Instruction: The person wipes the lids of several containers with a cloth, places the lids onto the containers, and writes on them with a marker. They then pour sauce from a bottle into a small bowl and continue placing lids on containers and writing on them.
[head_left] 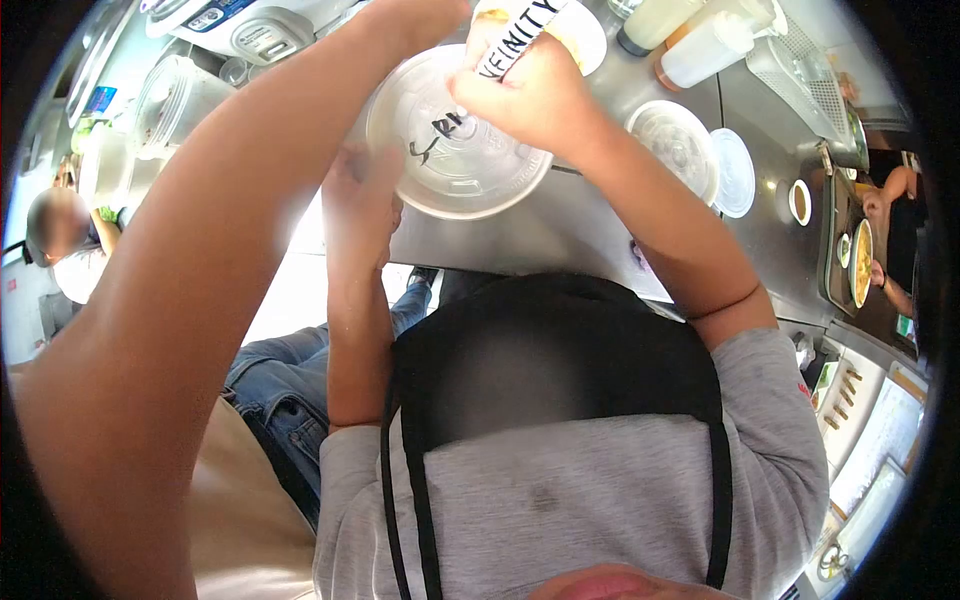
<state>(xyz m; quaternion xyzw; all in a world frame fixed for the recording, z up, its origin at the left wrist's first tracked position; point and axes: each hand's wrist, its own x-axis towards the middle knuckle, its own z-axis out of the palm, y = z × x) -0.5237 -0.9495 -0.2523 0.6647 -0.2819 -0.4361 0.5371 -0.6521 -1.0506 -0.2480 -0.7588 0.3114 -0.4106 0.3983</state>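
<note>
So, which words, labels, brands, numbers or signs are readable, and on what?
"NFINITY": black capitals on the white marker-like stick in the right hand.
Apparently "S-RI", ending unclear: black handwriting on round translucent plastic lid.
Too small or blurred: blue-and-white label, red marking on grey sleeve.

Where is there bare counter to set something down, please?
The grey steel counter is bare between the pale-blue round lid and small white cup. It is crowded around the translucent bottle, white perforated basket and black-lettered round plastic lid.

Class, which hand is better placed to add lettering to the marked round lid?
Probably the right hand: it holds the white marker near the lettering on the lid, while the left hand is by its edge.
</note>
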